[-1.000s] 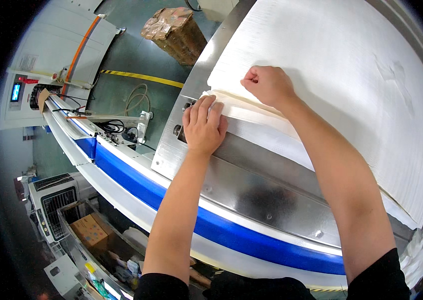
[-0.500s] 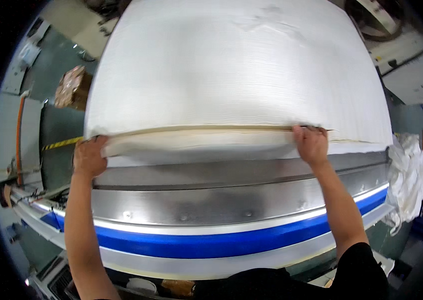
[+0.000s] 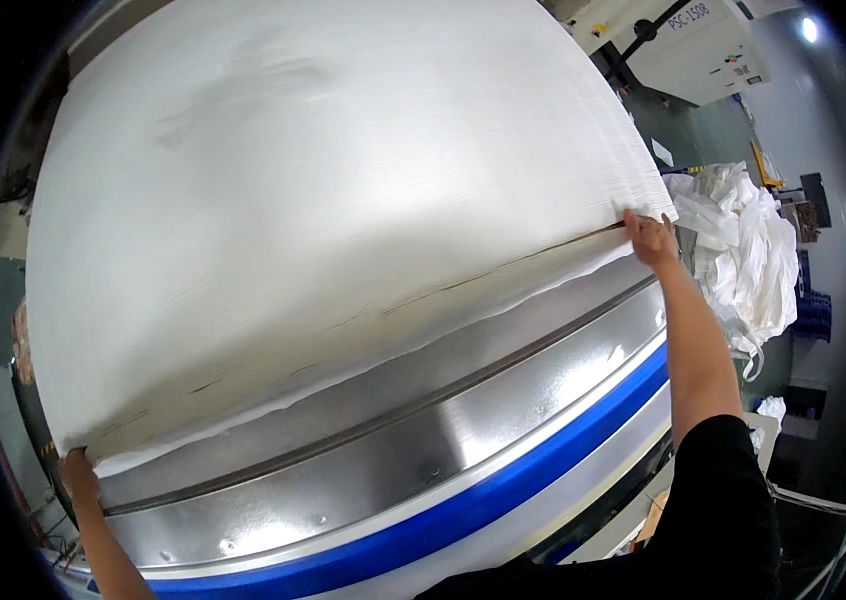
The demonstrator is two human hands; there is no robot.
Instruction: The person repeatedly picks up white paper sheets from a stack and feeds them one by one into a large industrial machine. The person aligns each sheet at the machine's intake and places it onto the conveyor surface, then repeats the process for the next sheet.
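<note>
A wide, layered pile of thin white sheeting (image 3: 363, 180) covers most of the view, its surface finely wrinkled. My left hand (image 3: 80, 474) is at the pile's near left corner, fingers closed over the edge. At the near right corner, my right hand (image 3: 651, 240) grips the edge of the sheeting, thumb and fingers pinched together. A thin dark slit runs along the top from my right hand toward the middle, with short creases further left. Beneath the pile's near edge lies a shiny metal ledge (image 3: 383, 445).
A blue strip (image 3: 423, 520) and a pale rail border the ledge on my side. White crumpled bags or cloth (image 3: 743, 250) are heaped on the floor at the right. A white machine cabinet (image 3: 688, 55) stands at the far right.
My view has turned to the right. My right hand has moved outward along the edge to the right corner. The raised, gaping front layers now lie flatter, with only a narrow slit.
</note>
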